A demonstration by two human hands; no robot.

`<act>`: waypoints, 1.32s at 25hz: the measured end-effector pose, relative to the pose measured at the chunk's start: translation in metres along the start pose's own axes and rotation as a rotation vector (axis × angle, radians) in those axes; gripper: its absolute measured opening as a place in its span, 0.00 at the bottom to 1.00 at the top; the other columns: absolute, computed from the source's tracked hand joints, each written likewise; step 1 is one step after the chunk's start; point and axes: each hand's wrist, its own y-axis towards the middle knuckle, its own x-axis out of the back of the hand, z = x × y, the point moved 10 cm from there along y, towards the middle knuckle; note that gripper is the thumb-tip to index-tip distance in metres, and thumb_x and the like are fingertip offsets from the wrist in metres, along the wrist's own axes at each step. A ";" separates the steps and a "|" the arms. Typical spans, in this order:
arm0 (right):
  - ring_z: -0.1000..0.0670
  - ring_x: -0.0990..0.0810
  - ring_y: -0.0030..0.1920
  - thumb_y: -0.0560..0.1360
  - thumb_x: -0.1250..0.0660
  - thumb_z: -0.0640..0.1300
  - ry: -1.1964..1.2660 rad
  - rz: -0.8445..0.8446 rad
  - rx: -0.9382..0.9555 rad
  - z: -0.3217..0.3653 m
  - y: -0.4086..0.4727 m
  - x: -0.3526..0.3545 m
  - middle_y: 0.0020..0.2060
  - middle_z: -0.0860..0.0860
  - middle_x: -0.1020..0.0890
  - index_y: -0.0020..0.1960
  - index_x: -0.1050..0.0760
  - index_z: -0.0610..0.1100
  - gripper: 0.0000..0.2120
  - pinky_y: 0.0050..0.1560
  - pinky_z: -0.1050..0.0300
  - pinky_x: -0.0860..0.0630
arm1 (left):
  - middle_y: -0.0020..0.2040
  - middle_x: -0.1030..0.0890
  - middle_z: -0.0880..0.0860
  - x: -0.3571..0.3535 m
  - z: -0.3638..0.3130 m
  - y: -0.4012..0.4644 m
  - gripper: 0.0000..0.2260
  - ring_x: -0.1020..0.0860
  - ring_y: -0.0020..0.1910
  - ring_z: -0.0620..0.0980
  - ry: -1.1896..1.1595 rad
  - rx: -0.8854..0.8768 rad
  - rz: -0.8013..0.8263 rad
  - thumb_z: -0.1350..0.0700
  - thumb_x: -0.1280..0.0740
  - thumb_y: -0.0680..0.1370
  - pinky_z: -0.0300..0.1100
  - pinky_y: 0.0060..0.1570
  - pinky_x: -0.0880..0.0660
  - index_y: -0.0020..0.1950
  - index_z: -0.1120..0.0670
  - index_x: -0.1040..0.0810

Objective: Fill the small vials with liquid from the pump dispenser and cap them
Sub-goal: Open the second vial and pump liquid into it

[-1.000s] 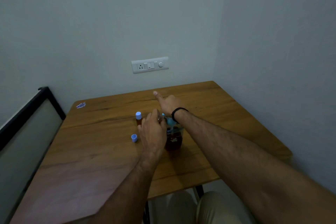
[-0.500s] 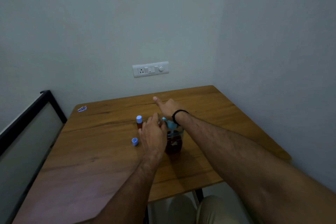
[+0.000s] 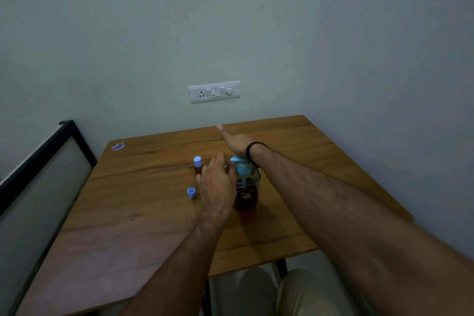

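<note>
The pump dispenser (image 3: 246,188), a clear bottle of dark brown liquid with a blue pump head, stands mid-table. My right hand (image 3: 234,141) lies flat, fingers straight, its heel pressing on the pump head. My left hand (image 3: 218,181) holds a small clear vial (image 3: 227,165) up at the blue nozzle; the vial is mostly hidden behind my fingers. A filled vial with a blue cap (image 3: 197,165) stands just left of that hand. One loose blue cap (image 3: 191,192) lies on the wood nearer me.
The wooden table (image 3: 143,213) sits in a room corner, walls behind and right. A small blue-white scrap (image 3: 118,146) lies at its far left corner. A black-framed panel (image 3: 38,174) runs along the left side. My knees show below the near edge.
The view has shifted slightly. Both hands stay at the dispenser, the right hand's fingers flattening out over the pump head.
</note>
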 end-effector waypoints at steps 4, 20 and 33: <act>0.43 0.18 0.48 0.77 0.52 0.76 -0.029 -0.212 0.025 -0.005 0.006 0.005 0.45 0.45 0.16 0.44 0.21 0.44 0.38 0.53 0.45 0.21 | 0.42 0.23 0.46 -0.003 0.003 0.001 0.05 0.23 0.44 0.47 -0.001 0.008 0.008 0.52 0.36 0.82 0.49 0.56 0.27 0.46 0.48 0.29; 0.40 0.25 0.66 0.79 0.53 0.73 0.009 0.046 -0.007 -0.001 0.001 -0.005 0.70 0.40 0.26 0.73 0.28 0.40 0.42 0.64 0.44 0.29 | 0.42 0.24 0.46 -0.001 0.000 0.001 0.05 0.24 0.43 0.48 0.003 -0.012 0.004 0.51 0.37 0.81 0.52 0.55 0.26 0.46 0.48 0.30; 0.43 0.18 0.45 0.77 0.56 0.76 -0.106 -0.265 0.052 0.002 0.002 0.007 0.41 0.45 0.16 0.41 0.21 0.44 0.40 0.46 0.48 0.22 | 0.44 0.22 0.45 -0.002 0.004 0.000 0.03 0.23 0.46 0.47 -0.017 0.029 0.017 0.52 0.36 0.82 0.49 0.56 0.28 0.48 0.48 0.27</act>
